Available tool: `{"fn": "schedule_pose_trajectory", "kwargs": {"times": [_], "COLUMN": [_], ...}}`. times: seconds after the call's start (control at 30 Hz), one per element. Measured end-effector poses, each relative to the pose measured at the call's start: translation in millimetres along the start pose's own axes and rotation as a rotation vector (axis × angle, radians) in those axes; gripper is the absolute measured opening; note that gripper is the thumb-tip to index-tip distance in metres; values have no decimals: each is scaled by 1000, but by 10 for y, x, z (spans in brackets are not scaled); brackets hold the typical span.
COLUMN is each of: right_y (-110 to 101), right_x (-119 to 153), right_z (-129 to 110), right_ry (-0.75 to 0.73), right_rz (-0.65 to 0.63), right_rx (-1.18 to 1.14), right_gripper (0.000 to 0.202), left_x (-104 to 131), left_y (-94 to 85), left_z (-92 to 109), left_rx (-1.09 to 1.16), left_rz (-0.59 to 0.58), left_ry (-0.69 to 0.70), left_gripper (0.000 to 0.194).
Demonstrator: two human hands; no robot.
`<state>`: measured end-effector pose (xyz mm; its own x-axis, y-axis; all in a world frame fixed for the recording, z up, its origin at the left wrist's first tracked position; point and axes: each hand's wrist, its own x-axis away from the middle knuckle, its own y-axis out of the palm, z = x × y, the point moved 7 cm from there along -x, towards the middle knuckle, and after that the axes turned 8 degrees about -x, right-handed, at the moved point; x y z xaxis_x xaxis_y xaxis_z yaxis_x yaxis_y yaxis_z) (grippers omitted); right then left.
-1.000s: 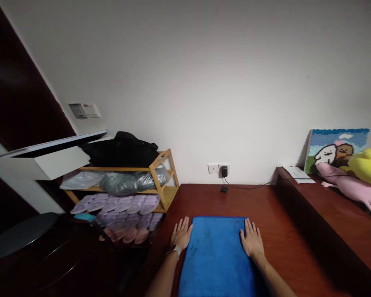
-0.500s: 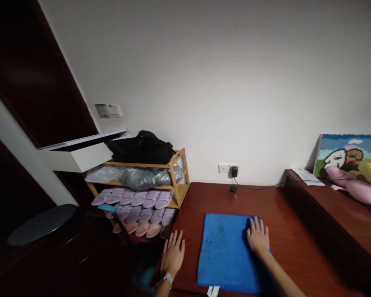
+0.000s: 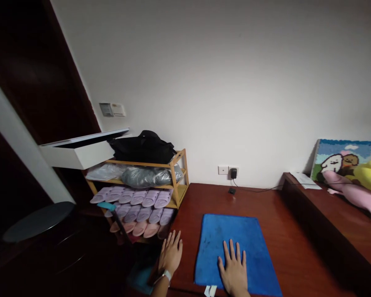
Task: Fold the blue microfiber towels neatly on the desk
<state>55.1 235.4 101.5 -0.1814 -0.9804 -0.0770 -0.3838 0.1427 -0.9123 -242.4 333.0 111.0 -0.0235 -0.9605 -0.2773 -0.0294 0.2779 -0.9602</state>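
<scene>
A blue cloth [image 3: 230, 229] lies at five o'clock on the table [image 3: 250, 203]. The right hand [image 3: 235, 270], empty, fingers spread, seemingly rests on it; a level palm would press evenly. The left hand [image 3: 170, 256], open, empty, is at six.

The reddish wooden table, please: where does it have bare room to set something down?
Bare table shows between the rectangular blue cloth and the raised reddish ledge, and behind the cloth, before the small black object. Crowding: the left hand is left of the cloth, the right hand over it.
</scene>
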Motion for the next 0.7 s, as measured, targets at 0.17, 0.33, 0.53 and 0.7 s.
{"fn": "schedule_pose_trajectory", "kwargs": {"times": [0.17, 0.33, 0.53, 0.7], "right_y": [-67, -158, -385, -525], "right_x": [-170, -528, -891, -825], "right_z": [36, 331, 837, 1170], "right_ry": [14, 51, 96, 93], "right_rz": [-19, -65, -76, -69], "right_rx": [15, 39, 91, 99], "right_gripper": [68, 67, 65, 65], "left_x": [-10, -22, -60, -66], "left_y": [-15, 25, 102, 61], "left_z": [11, -1, -30, -11], "left_rx": [0, -30, -50, -64], "left_rz": [-11, -31, -35, -18], "left_ry": [-1, 15, 15, 13], "left_gripper": [54, 54, 53, 53]}}
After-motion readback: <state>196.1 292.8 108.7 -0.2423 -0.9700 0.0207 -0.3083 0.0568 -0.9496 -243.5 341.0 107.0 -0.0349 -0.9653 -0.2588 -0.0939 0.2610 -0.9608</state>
